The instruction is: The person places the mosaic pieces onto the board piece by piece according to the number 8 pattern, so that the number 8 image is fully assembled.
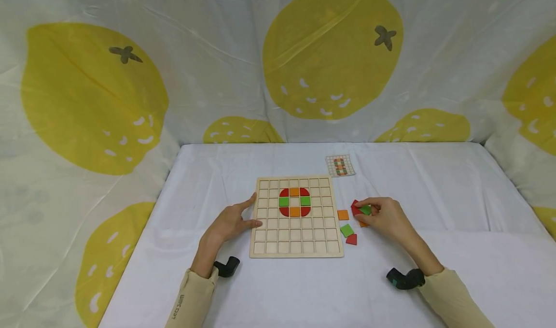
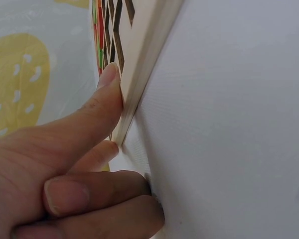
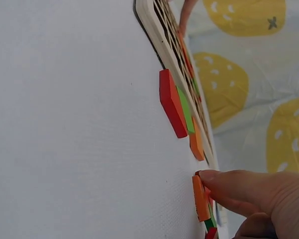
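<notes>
A square wooden grid board (image 1: 295,235) lies flat on the table. Red, orange and green tiles form a ring in its upper middle, such as the green tile (image 1: 284,201). My left hand (image 1: 227,225) touches the board's left edge, thumb over the top and index finger along the side; in the left wrist view its other fingers are curled on the cloth. Right of the board, my right hand (image 1: 384,217) pinches a red tile (image 1: 355,210) at a small pile. A green tile (image 1: 366,209) shows under its fingers, and an orange tile (image 3: 201,198) lies beside the thumb.
Between board and right hand lie a loose orange tile (image 1: 343,215), a green tile (image 1: 347,230) and a red quarter-round tile (image 1: 352,239). Behind the board's far right corner is a small pattern card (image 1: 340,165). Lemon-print cloth (image 1: 234,77) hangs around the white-covered table.
</notes>
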A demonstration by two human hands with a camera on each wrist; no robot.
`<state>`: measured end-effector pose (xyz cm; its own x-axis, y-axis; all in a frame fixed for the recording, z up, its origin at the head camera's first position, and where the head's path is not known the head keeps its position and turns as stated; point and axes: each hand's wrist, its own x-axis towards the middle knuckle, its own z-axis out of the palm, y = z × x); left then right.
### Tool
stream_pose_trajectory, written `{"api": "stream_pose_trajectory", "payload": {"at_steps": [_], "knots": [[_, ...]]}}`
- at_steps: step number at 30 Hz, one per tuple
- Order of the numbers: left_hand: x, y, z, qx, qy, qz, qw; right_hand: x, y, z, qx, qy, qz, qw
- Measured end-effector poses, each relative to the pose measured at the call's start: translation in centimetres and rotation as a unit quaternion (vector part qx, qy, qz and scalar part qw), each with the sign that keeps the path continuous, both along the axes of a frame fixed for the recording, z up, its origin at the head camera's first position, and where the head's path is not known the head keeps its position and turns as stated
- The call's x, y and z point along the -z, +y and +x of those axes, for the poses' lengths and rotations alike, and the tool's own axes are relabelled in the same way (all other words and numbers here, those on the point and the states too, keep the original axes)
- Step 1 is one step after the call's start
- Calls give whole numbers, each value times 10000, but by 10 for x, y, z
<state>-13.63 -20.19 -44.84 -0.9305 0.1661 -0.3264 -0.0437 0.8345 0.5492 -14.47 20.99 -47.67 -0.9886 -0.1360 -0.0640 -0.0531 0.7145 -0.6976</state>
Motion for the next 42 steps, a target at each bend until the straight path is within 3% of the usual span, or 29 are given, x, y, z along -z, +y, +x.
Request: {"api": "stream_pose_trajectory", "payload": {"at_steps": [17, 27, 34, 42], "knots": [[-1, 1, 1, 16, -32, 20, 10000, -5, -7, 6, 175, 106, 233, 9995], [0, 0, 1, 28, 18, -59, 10000, -1, -15, 6, 15, 42, 25, 10000], [2, 0, 1, 29, 31, 8, 10000, 2, -17, 4, -98, 175, 169, 9997], [2, 0, 0, 30, 29, -20, 10000, -4, -25, 4, -147, 348, -50, 9993]]}}
